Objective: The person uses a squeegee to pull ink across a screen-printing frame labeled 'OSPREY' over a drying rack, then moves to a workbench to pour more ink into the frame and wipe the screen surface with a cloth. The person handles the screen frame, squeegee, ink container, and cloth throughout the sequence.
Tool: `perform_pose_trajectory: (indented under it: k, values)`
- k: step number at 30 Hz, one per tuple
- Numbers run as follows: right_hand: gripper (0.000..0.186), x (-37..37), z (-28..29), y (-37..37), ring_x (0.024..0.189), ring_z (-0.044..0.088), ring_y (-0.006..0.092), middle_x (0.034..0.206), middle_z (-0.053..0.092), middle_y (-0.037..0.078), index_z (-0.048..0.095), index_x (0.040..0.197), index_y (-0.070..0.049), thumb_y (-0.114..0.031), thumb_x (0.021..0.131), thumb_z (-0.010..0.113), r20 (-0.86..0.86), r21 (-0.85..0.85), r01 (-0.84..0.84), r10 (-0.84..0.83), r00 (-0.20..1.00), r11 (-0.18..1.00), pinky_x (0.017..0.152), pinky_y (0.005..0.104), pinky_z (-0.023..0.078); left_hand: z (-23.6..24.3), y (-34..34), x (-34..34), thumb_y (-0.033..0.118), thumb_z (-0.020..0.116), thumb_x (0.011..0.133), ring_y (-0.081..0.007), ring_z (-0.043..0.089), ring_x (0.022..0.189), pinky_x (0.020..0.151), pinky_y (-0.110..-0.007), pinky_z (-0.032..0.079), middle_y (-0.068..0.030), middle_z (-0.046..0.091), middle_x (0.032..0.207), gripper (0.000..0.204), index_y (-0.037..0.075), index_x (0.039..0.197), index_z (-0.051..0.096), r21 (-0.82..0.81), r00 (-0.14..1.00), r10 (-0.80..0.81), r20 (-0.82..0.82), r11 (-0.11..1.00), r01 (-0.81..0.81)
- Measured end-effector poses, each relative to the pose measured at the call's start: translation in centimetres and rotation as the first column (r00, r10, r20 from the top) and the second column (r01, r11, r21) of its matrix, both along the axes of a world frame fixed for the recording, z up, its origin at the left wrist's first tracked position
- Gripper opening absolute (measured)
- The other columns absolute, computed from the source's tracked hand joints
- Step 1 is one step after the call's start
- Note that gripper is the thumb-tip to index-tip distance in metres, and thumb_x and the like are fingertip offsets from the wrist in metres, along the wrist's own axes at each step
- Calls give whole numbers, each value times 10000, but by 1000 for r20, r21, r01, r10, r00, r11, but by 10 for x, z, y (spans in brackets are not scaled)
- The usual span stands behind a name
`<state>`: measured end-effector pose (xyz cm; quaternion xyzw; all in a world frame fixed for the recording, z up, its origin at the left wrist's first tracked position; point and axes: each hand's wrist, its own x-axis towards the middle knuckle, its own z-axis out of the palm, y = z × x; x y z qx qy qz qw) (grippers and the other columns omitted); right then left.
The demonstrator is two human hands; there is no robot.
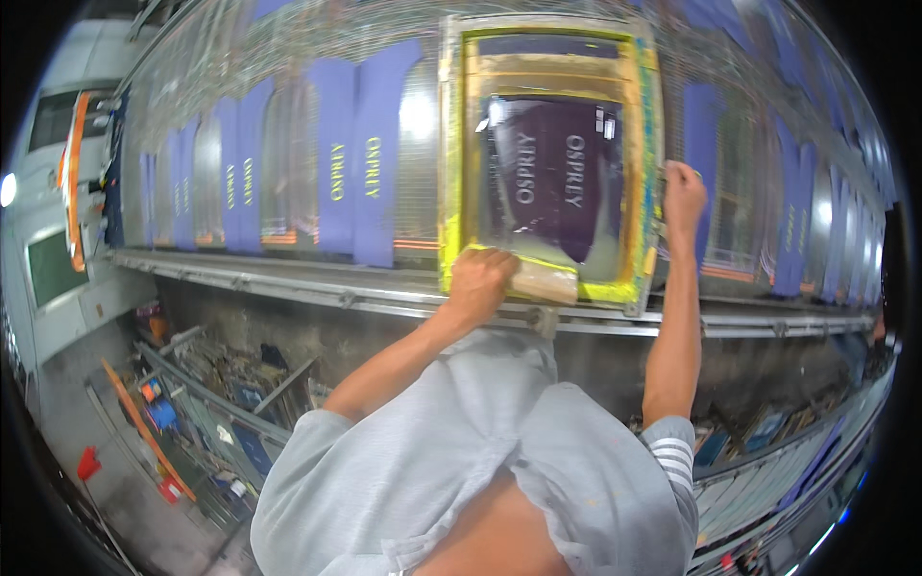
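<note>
A screen-printing frame (643, 115) with yellow tape, a dark purple window and pale lettering lies over the long printing table in front of me. My left hand (480, 283) is closed on a squeegee (545, 281) with a pale handle, lying across the screen's near end. My right hand (684, 197) is at the outside of the frame's right edge, fingers curled; what it grips there is hard to make out. Purple fabric pieces (375, 154) with yellow print lie in rows on either side of the frame.
A metal rail (375, 296) runs along the table's near edge. Behind me are racks (240, 403) with assorted items, an orange board (144, 422) and a red object (88, 463) at lower left. A white wall (58, 336) with windows stands at the far left.
</note>
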<state>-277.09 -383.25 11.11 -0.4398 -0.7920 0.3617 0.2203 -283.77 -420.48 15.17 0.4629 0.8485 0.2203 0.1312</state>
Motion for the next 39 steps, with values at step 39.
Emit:
perform_pose_trajectory:
  k: [39]
  values:
    - [231,-188,-25,-301,678,664,396,671,657,190,696,989,-51,-265,952,618,-72,-236,66,-85,994,970,645,487,488,4,-245,-180,-115,621,663,-286,711,990,848,-405,532,-86,756,1044,418,92,1001,755,-158,989,-6,-151,987,-19]
